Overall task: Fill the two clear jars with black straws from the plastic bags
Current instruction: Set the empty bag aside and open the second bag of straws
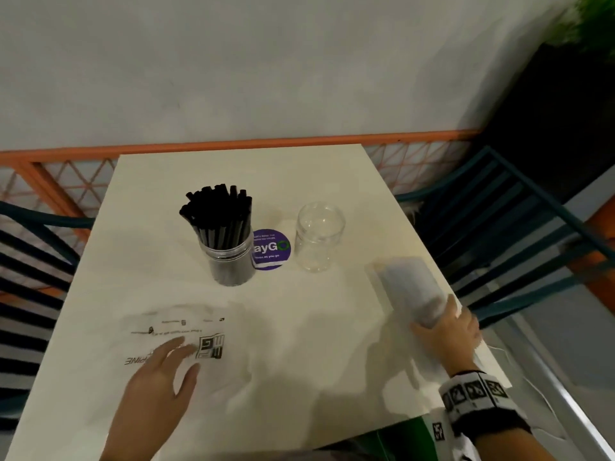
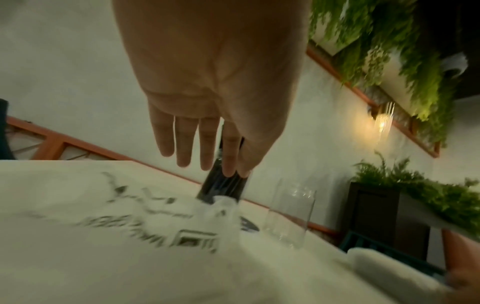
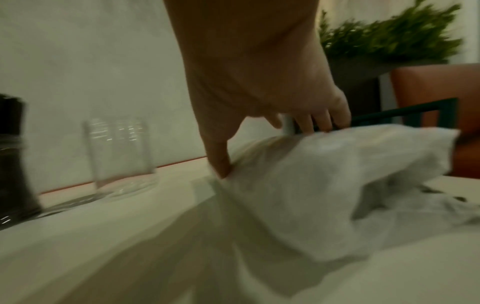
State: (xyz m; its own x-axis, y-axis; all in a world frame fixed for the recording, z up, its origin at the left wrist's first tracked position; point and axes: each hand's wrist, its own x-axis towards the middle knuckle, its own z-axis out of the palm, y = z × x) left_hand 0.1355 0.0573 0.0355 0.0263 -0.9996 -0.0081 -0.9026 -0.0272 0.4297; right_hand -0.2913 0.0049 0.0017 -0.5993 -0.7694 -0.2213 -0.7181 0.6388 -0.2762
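Right hand [image 1: 447, 331]: fingers and thumb curled around the near end of a full plastic bag [image 1: 407, 287], which lies along the right edge of the white table [image 1: 299, 344]; its contents are blurred. Left hand [image 1: 163, 371]: fingers straight and spread, holding nothing, over an empty printed bag [image 1: 179, 331] lying flat near the front-left. The straw-filled jar [image 1: 229, 257] stands upright at mid-table, black straws [image 1: 218, 214] protruding. The empty clear jar [image 1: 317, 237] stands to its right, a purple sticker [image 1: 271, 249] between them. Bare tabletop separates jars from both hands. Dark slatted chairs [image 1: 506, 221] flank both side edges.
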